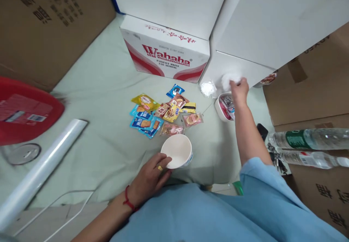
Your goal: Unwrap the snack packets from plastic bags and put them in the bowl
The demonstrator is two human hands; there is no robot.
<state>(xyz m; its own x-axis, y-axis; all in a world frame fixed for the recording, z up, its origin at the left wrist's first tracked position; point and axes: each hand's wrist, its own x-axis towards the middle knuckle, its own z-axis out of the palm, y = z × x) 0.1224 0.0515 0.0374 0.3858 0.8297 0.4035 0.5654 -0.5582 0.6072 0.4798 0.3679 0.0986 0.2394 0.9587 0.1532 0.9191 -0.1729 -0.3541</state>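
Observation:
My left hand (152,172), with a ring and a red bracelet, grips the near left rim of a white paper bowl (177,148). The bowl is tilted towards me and nothing shows inside it. At the far right, my right hand (240,89) is closed in a pinch on a white round blurred thing (230,80), whose kind I cannot make out. Below that hand stands a white tub (221,114) with small packets in it, partly hidden by my forearm. Several wrapped snacks (172,113) lie in a pile beyond the bowl, among them blue packets (144,122) and a yellow-green one (145,102).
A Wahaha water carton (166,55) and white boxes (245,20) form the back edge. A clear round packet (208,88) lies near the tub. Plastic bottles (316,139), keys (277,160) and a phone (262,131) are right; a film roll (46,165) and red container (27,111) left.

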